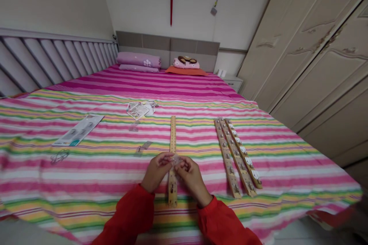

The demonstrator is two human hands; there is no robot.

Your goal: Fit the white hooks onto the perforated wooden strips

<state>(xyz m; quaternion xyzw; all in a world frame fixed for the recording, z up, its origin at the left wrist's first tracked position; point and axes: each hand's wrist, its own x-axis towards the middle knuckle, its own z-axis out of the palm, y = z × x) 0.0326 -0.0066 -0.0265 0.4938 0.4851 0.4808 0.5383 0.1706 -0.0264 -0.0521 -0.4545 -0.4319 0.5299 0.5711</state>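
My left hand point(158, 169) and my right hand point(190, 175) meet over a narrow wooden strip point(173, 134) with rows of small holes. Between their fingertips is a small clear plastic packet point(176, 159); its contents are too small to make out. Both hands are closed in a pinch on it. A small metal piece point(172, 187) sits near the strip's close end. Left of the strip lie another clear packet point(143, 147) and a smaller clear piece point(134, 125).
On the right lie several wooden strips point(236, 153) carrying small metal pieces, one with white cards. To the left are a flat package point(80, 130) and a loop of thin wire or cord point(59, 156). A pile of white tags point(141, 109) lies farther back on the striped sheet point(115, 183).
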